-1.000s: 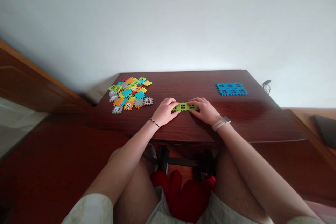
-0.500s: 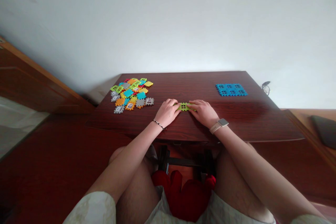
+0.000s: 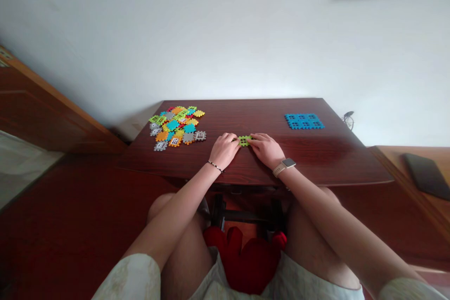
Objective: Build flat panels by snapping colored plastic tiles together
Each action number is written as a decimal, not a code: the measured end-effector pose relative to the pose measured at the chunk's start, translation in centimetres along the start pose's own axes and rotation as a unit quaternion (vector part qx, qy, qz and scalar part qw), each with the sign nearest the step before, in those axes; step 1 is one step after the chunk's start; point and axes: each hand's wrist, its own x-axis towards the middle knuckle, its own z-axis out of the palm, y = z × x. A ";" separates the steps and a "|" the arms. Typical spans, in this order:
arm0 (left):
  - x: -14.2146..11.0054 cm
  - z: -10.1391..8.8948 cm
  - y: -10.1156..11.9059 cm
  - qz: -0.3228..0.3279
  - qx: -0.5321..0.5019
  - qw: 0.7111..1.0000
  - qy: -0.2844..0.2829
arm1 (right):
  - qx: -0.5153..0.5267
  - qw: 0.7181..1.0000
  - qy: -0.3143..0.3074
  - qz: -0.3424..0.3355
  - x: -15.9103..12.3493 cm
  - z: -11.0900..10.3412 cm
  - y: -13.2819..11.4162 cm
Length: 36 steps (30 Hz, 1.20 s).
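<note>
My left hand (image 3: pixel 225 149) and my right hand (image 3: pixel 266 148) meet at the middle of the dark wooden table (image 3: pixel 330 159). Between their fingertips lie green waffle-block tiles (image 3: pixel 243 140), flat on the tabletop, mostly covered by the fingers of both hands. Both hands have their fingers curled down onto the tiles. A thin bracelet is on my left wrist and a watch on my right.
A pile of several coloured tiles (image 3: pixel 176 125) lies at the table's far left. A flat blue panel of joined tiles (image 3: pixel 303 121) lies at the far right. A dark flat object (image 3: pixel 423 174) rests on a side surface to the right. A white wall rises behind the table.
My hands have drawn closer together over the green tiles, so less green shows between them. The camera has shifted slightly.
</note>
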 end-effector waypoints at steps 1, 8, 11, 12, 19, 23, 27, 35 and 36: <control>0.0 0.1 -0.1 -0.003 -0.003 1.000 0.004 | -0.004 1.000 0.001 0.002 -0.1 0.0 0.0; 0.0 0.7 -0.6 0.000 -0.036 0.999 0.040 | -0.014 1.000 0.010 0.007 -0.4 0.1 0.0; -0.1 0.4 -0.3 0.001 -0.017 0.999 0.035 | -0.010 1.000 0.016 0.007 -0.4 0.2 0.0; -0.1 0.3 -0.2 0.000 -0.013 0.999 0.033 | -0.007 1.000 0.017 0.009 -0.4 0.2 0.0; -0.3 0.0 0.2 0.006 -0.013 1.000 0.022 | -0.012 1.000 0.015 0.015 -0.5 0.0 -0.2; -0.5 0.1 0.2 0.008 -0.014 1.000 0.020 | -0.015 1.000 0.014 0.020 -0.5 -0.1 -0.4; -0.5 0.1 0.3 0.000 -0.018 1.000 0.018 | -0.004 1.000 0.015 0.023 -0.4 -0.1 -0.4; -0.5 0.2 0.4 -0.002 -0.024 1.000 0.017 | 0.010 1.000 0.015 0.024 -0.5 0.0 -0.4; -0.5 0.2 0.4 -0.002 -0.025 1.000 0.017 | 0.009 1.000 0.015 0.025 -0.5 0.0 -0.4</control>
